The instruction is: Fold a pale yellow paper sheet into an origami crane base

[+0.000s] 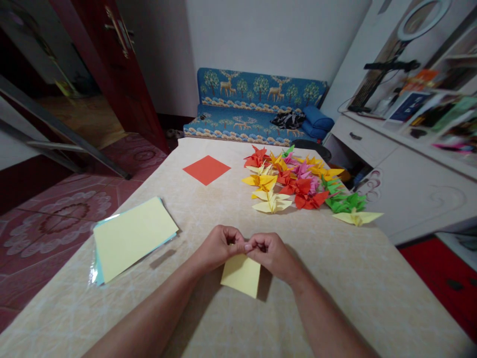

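Note:
A small pale yellow sheet of paper hangs below my fingers, just over the table, its top edge pinched from both sides. My left hand is closed on that edge, thumb pressed against the fingers. On the other side my right hand pinches the same paper, and the two thumbs nearly touch. The fingers cover the upper part of the sheet, so any fold there is hidden. Beyond my hands lie several folded paper cranes in yellow, orange, red, pink and green.
A stack of pale yellow paper with blue sheets and clear wrap beneath lies at left on the cloth-covered table. A red paper square lies farther back. Behind stand a blue patterned sofa and, to the right, a white cabinet.

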The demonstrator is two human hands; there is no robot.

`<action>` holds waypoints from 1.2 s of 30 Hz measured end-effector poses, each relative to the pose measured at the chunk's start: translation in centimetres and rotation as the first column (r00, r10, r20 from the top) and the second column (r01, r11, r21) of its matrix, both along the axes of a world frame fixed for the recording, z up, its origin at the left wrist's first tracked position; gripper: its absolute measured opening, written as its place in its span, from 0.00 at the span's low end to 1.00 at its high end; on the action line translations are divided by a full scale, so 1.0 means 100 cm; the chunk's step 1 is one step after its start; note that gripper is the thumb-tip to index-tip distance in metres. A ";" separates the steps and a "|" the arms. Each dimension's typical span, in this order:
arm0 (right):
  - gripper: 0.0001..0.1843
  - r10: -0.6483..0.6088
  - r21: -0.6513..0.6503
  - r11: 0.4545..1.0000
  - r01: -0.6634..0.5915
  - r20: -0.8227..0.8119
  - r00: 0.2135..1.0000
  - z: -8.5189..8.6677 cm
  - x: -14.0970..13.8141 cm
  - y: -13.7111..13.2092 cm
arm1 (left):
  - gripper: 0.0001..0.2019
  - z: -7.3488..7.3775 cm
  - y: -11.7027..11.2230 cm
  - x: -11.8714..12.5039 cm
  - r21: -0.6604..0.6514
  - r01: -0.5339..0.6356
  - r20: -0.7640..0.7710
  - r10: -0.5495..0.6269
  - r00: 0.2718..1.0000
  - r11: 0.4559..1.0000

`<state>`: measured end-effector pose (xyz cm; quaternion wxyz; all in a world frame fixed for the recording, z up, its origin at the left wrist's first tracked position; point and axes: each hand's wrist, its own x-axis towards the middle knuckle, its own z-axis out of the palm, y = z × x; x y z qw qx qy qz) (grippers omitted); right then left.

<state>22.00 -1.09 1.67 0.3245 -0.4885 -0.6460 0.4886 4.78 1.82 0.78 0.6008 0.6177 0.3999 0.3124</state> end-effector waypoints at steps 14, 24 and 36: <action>0.11 -0.111 -0.051 0.993 0.105 -0.126 0.986 -0.008 0.006 0.008 | 0.16 -0.005 0.006 -0.006 -0.010 -0.026 -0.008 0.026 1.000 1.000; 0.16 -0.254 -0.075 0.967 0.243 -0.254 0.933 -0.011 0.006 0.012 | 0.23 -0.004 0.006 0.002 -0.110 -0.193 0.054 0.200 0.978 0.975; 0.21 -0.417 -0.223 0.909 0.352 -0.467 0.780 -0.016 0.007 0.013 | 0.22 -0.010 0.015 -0.005 -0.183 -0.407 0.412 0.446 0.795 0.895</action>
